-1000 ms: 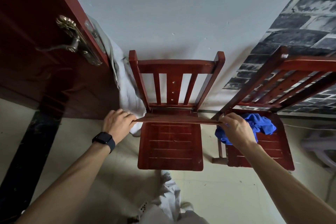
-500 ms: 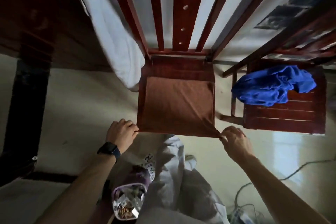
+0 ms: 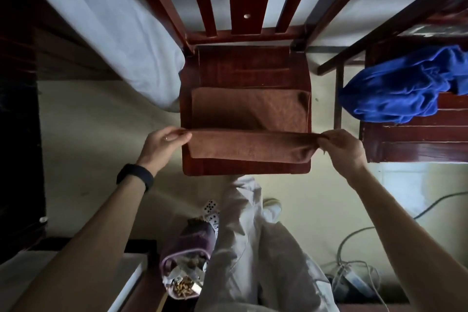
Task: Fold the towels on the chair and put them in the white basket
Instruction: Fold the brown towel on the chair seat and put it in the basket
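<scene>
A brown towel [image 3: 249,119] lies on the seat of the red wooden chair [image 3: 248,66] right in front of me. Its near edge is lifted and rolled back over the rest. My left hand [image 3: 164,143] pinches the left corner of that edge. My right hand [image 3: 340,147] pinches the right corner, so the fold stretches taut between them. A crumpled blue towel [image 3: 400,91] sits on a second red chair [image 3: 415,142] to the right. No white basket is in view.
White cloth [image 3: 106,33] hangs at the left of the chair. A purple bag [image 3: 186,258] with playing cards beside it stands on the floor by my legs. Cables and a power strip [image 3: 354,278] lie at the lower right. A dark door [image 3: 17,83] fills the left side.
The towel was held up taut, then spread flat on the seat. Now both hands have lifted its near corners and carry that edge back over the towel.
</scene>
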